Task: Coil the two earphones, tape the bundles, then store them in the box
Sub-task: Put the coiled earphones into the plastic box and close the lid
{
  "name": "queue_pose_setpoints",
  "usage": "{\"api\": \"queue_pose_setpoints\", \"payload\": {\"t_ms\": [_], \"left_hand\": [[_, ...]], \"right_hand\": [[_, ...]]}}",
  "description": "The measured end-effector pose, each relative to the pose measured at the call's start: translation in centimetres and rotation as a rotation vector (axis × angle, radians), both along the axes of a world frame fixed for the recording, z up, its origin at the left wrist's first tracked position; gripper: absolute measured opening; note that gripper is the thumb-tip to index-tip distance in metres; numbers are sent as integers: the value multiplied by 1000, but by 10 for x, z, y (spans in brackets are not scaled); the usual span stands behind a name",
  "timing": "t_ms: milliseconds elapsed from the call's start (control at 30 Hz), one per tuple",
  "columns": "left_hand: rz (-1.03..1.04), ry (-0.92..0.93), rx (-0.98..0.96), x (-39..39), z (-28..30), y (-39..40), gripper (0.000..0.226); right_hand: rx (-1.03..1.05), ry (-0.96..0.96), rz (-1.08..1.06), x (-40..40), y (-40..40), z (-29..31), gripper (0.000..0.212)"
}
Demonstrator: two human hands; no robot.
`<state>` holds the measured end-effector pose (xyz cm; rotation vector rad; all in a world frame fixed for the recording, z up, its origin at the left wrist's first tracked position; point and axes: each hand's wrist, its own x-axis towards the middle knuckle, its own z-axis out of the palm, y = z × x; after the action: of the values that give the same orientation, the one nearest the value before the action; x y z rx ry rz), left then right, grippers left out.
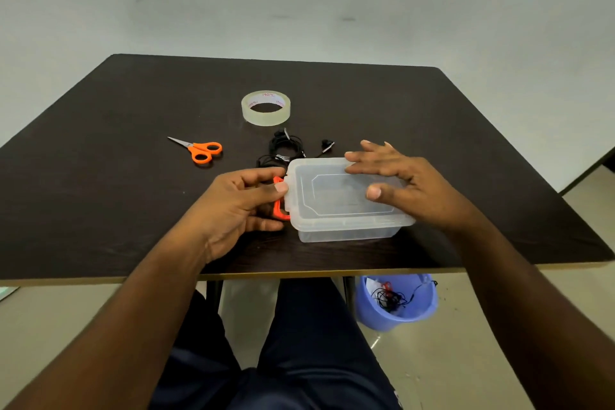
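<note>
**Earphones still outside, box lid on**

Earphones (285,150) lie as black coils on the counter (100,183), centre of the frame, just above the box's upper-left corner and below the tape roll (266,108). One bundle seems to carry a strip of tape; we can't tell for the second, part of it is hidden behind the left hand.

Box (346,198) sits mid-frame near the counter's lower edge, clear lid in place, long axis running left to right with a slight tilt down to the right.

Left hand (243,206) is at the box's left short end, fingers curled round the orange latch (279,201), thumb tip against the lid's edge. Right hand (399,176) lies flat and open on the lid, fingers straight, pressing on its upper-right part.

We judge the step in hand is unlatching. Key relation: the coils are up and left of the box, nearer the left hand, so once the lid is off that hand has the shorter reach.

Scissors (199,150) lie left of centre, untouched.
</note>
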<state>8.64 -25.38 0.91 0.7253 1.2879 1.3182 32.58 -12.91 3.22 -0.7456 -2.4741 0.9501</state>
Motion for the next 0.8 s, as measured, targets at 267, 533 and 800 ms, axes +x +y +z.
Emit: {"api": "queue_pose_setpoints", "payload": {"t_ms": [267,533,800], "left_hand": [[-6,410,69,0,5,-5,37],[46,535,298,3,27,0,26],[217,631,243,4,55,77,47]], "right_hand": [[240,-418,206,12,10,12,90],[83,-144,171,11,9,33,64],[21,274,-70,-8,57,76,29]]}}
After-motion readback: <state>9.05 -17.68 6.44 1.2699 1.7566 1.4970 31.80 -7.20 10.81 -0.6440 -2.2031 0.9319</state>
